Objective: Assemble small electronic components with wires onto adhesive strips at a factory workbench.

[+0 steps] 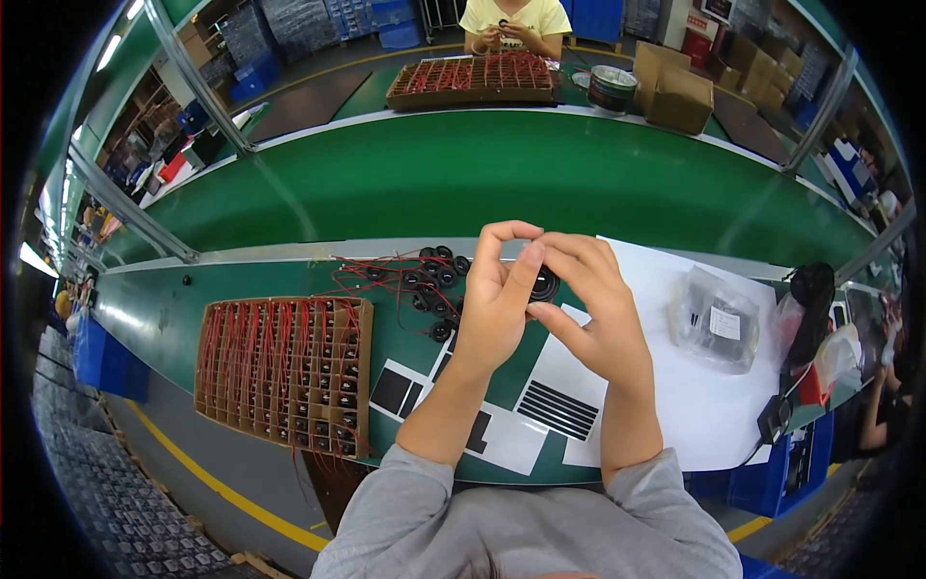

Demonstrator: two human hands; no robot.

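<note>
I see the left hand (502, 299) and right hand (596, 311) pinching one round black part (547, 284) between them, though fingers partly cover it, so I cannot tell its progress. Leftward of both, the divided carton (367, 386) looks mostly filled; the loose wired pieces (434, 280) beside the left hand seem left to do.

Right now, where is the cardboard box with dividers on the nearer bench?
In the head view, the divided cardboard box sits on the left side of the nearer green bench, left of the loose black round parts and the left hand.
</note>
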